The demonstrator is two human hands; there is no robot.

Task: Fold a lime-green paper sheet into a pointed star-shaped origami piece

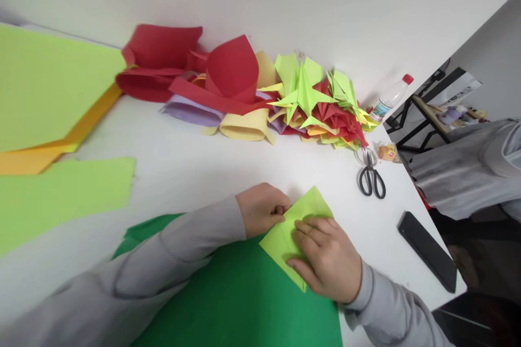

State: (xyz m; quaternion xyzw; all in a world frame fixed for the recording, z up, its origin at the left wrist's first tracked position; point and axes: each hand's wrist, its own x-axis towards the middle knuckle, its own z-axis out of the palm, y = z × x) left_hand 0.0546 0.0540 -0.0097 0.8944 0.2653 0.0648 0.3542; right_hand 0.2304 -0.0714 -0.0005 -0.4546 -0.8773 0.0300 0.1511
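Observation:
A folded square of lime-green paper [311, 206] lies partly on a large dark green sheet [252, 293] and partly on the white table. My left hand [262, 209] is closed, pinching the paper's upper left edge between thumb and finger. Across the middle of the paper, my right hand [328, 257] rests palm down with its fingers stretched out, covering part of a crease. My left forearm passes over the green sheet and hides some of it.
Behind my hands, folded lime paper stars [305, 92] sit beside curled red sheets [232, 70]. Black-handled scissors [371, 179], a black case [427, 252], a bottle [391, 98] and a wrapped snack [387, 152] are at right. Large lime sheets [52, 87] lie left. A person's grey sleeve [468, 168] shows beyond the table.

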